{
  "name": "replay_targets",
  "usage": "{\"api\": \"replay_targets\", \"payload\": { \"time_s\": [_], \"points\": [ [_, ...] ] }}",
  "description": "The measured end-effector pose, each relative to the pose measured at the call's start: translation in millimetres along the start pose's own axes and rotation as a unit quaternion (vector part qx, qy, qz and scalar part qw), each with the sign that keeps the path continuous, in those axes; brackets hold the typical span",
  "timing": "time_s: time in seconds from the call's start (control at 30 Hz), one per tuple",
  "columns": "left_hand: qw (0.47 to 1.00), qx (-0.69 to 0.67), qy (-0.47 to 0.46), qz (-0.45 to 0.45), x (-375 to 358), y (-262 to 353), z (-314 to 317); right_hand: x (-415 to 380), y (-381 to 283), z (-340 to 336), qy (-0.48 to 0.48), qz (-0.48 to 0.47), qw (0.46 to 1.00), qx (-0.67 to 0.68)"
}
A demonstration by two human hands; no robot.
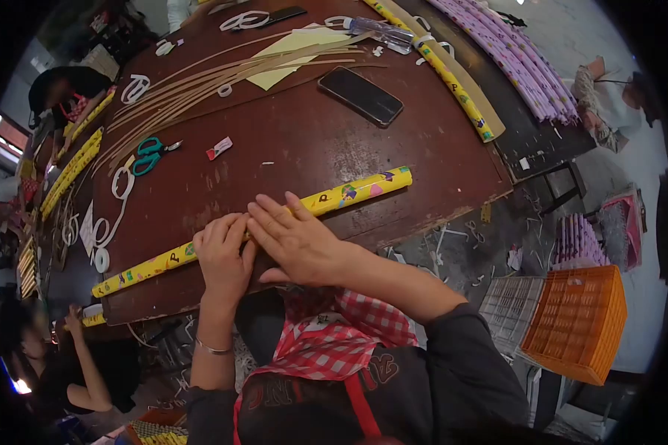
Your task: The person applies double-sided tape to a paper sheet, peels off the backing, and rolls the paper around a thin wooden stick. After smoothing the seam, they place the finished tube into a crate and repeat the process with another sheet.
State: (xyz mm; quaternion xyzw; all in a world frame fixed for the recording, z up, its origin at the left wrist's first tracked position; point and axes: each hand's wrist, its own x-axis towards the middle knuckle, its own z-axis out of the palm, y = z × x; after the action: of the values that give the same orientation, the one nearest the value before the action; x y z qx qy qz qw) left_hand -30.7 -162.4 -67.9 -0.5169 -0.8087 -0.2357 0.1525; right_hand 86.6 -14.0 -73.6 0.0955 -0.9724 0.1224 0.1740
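Observation:
A long yellow tube (364,189) with a colourful print lies slantwise along the front of the dark red table (274,159). Near its middle, my left hand (225,248) is curled over it, fingers bent around the tube. Just to the right, my right hand (293,241) lies on the tube with its palm down and fingers stretched out. The two hands touch or nearly touch at the fingertips. Both ends of the tube stick out past my hands.
Behind the tube are green-handled scissors (148,156), a small red-and-white packet (220,148), a black phone (361,96), thin brown strips (223,78) and yellow paper (289,55). An orange crate (575,322) stands at the lower right. Other people work along the left.

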Motion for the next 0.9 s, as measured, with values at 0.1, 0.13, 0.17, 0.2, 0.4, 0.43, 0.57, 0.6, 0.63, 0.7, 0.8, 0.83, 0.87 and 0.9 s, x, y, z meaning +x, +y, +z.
{"api": "replay_targets", "payload": {
  "time_s": [0.1, 0.13, 0.17, 0.2, 0.4, 0.43, 0.57, 0.6, 0.63, 0.7, 0.8, 0.83, 0.87, 0.9],
  "points": [
    [1.000, 0.000, 0.008, 0.004, -2.3, 0.5, 1.5, -1.4, -1.0, 1.5, 0.000, 0.026, 1.000, -0.016],
    [1.000, -0.004, 0.006, 0.004, -2.7, 1.3, 0.9, -5.9, 1.7, -0.3, 0.007, 0.041, 0.999, -0.015],
    [1.000, -0.011, 0.004, -0.001, -2.4, 2.5, -0.3, -12.3, 5.4, -3.7, 0.008, 0.063, 0.998, -0.028],
    [1.000, -0.018, 0.004, -0.007, -1.8, 3.5, -0.8, -20.0, 10.2, -8.7, 0.009, 0.085, 0.996, -0.041],
    [1.000, -0.016, 0.006, -0.006, -4.0, 2.8, -0.2, -64.7, 36.5, -36.5, 0.013, 0.166, 0.982, -0.086],
    [1.000, -0.017, 0.004, -0.009, -4.0, 3.5, -0.5, -70.8, 40.1, -39.5, 0.013, 0.179, 0.978, -0.103],
    [1.000, -0.014, 0.007, -0.010, -4.2, 3.2, -0.4, -92.4, 51.7, -50.9, 0.008, 0.212, 0.966, -0.147],
    [1.000, -0.011, 0.007, -0.010, -4.5, 3.0, 0.2, -96.9, 55.0, -55.2, -0.002, 0.232, 0.960, -0.160],
    [1.000, -0.011, 0.007, -0.012, -4.6, 2.7, 0.6, -101.4, 58.3, -58.8, -0.022, 0.258, 0.952, -0.163],
    [1.000, -0.012, 0.014, -0.006, -4.9, 2.1, 1.0, -110.4, 65.3, -64.0, -0.028, 0.276, 0.945, -0.172],
    [1.000, -0.016, 0.015, -0.005, -3.9, 3.6, -0.5, -120.1, 71.9, -70.7, -0.043, 0.310, 0.933, -0.180],
    [1.000, -0.015, 0.017, -0.008, -3.6, 3.5, -0.1, -121.9, 72.8, -72.8, -0.042, 0.326, 0.919, -0.217],
    [1.000, -0.016, 0.024, -0.003, -3.8, 3.2, 0.7, -122.3, 73.2, -74.4, -0.041, 0.341, 0.905, -0.253],
    [0.999, -0.016, 0.030, 0.001, -4.1, 2.7, 1.1, -120.9, 72.5, -75.8, -0.039, 0.343, 0.899, -0.269]
  ]
}}
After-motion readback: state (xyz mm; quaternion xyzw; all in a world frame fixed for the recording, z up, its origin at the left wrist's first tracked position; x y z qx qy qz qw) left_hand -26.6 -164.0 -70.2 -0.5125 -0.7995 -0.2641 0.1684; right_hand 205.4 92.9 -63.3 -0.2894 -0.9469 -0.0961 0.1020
